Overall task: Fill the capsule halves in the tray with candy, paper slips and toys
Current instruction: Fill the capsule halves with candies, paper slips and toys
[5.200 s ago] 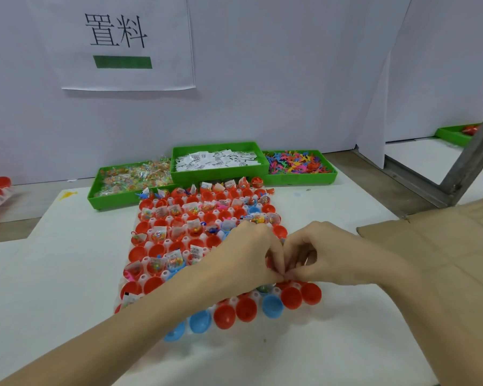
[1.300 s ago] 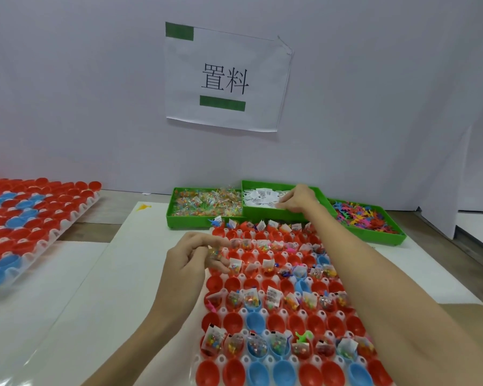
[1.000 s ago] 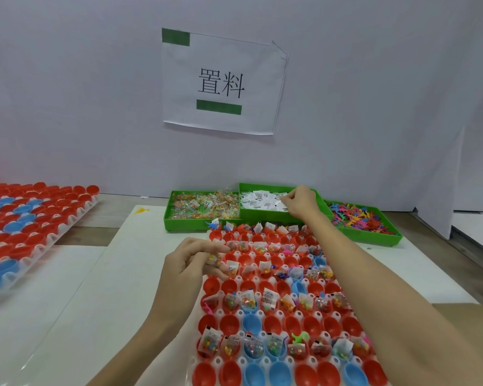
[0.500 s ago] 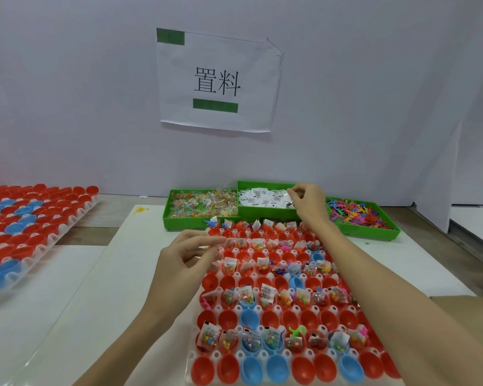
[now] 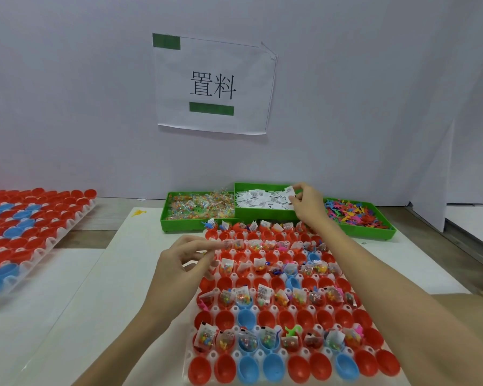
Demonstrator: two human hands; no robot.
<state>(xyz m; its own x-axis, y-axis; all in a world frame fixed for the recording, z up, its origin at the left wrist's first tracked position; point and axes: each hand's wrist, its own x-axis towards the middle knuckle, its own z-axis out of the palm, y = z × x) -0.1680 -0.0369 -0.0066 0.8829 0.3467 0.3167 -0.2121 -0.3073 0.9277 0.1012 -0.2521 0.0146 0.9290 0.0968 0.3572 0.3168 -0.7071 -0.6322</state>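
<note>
Reaching to the far edge of the table, I am pinching one paper slip [image 5: 290, 191] between thumb and fingertips of my right hand [image 5: 307, 204], lifting it just above the middle green bin [image 5: 262, 213] of slips. My left hand [image 5: 183, 267] is hovering over the left edge of the capsule tray [image 5: 236, 309], its fingers curled together as if pinching something small, though I cannot tell what, if anything, that grip is holding. The tray is lying between me and the bins, its long axis running away from me, so the slip's target sits toward me and below my right grip. Rows holding candy and slips are alternating with rows of bare capsule halves [image 5: 273, 319], so I judge the filling is well along. The candy bin [image 5: 198, 208] and toy bin [image 5: 357, 215] are flanking the slips.
</note>
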